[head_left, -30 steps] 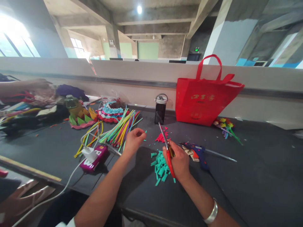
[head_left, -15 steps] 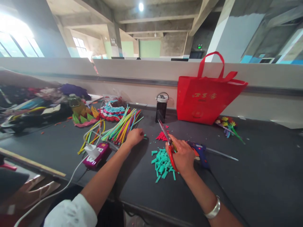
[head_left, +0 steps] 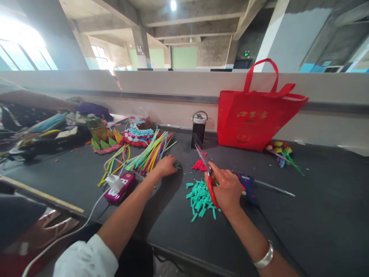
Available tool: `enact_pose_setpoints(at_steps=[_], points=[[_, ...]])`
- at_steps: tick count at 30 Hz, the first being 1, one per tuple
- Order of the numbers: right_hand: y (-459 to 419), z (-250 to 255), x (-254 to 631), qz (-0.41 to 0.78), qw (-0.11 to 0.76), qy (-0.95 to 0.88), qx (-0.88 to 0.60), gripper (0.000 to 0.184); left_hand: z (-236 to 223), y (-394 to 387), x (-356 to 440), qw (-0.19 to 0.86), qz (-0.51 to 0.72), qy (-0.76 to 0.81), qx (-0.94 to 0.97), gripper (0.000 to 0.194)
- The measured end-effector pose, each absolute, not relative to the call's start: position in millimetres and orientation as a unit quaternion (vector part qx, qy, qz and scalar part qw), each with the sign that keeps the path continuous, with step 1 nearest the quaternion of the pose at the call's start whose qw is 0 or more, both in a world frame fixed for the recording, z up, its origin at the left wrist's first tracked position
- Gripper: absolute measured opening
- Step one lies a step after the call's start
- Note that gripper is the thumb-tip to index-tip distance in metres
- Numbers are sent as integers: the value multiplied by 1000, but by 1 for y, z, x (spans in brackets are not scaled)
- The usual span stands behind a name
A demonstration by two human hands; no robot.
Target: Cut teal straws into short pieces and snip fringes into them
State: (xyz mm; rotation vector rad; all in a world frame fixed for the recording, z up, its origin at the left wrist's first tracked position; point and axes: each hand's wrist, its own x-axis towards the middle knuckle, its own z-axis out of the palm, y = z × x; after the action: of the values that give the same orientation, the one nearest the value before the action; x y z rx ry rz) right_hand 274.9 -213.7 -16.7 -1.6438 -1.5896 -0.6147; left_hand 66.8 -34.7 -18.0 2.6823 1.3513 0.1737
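My right hand (head_left: 227, 189) is closed round red-handled scissors (head_left: 212, 188), whose blades point up and away, slightly parted near the tips. Under and beside it lies a loose heap of short teal strips (head_left: 200, 198). A smaller pile of red bits (head_left: 198, 165) sits just beyond, close to the blades. My left hand (head_left: 165, 166) is low over the table, fingers curled down round a few small dark green pieces (head_left: 177, 165); how firmly they are held is partly hidden. Beside this hand fans out a bundle of coloured pipe cleaners (head_left: 151, 152).
A blue glue gun (head_left: 246, 186) with a long glue stick lies right of my right hand. Behind stand a black bottle (head_left: 198, 134) and a red bag (head_left: 253, 119). A purple power strip (head_left: 121, 188) with a plugged-in charger lies left. Another person's arm (head_left: 43, 100) reaches in at far left.
My left hand has turned and its fingers now bend down over the green pieces, more of which show. My right hand still holds the scissors. The view has shifted slightly.
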Motion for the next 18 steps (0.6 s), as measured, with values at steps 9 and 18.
enact_pose_setpoints(at_steps=[9,18], points=[[-213,-19,275,-226,392,-622,-639,33,-20,-39,88,28,9,454,891,20],[-213,-19,274,-220,398,-622,-638,32,-7,-40,72,-7,31,481,876,21]])
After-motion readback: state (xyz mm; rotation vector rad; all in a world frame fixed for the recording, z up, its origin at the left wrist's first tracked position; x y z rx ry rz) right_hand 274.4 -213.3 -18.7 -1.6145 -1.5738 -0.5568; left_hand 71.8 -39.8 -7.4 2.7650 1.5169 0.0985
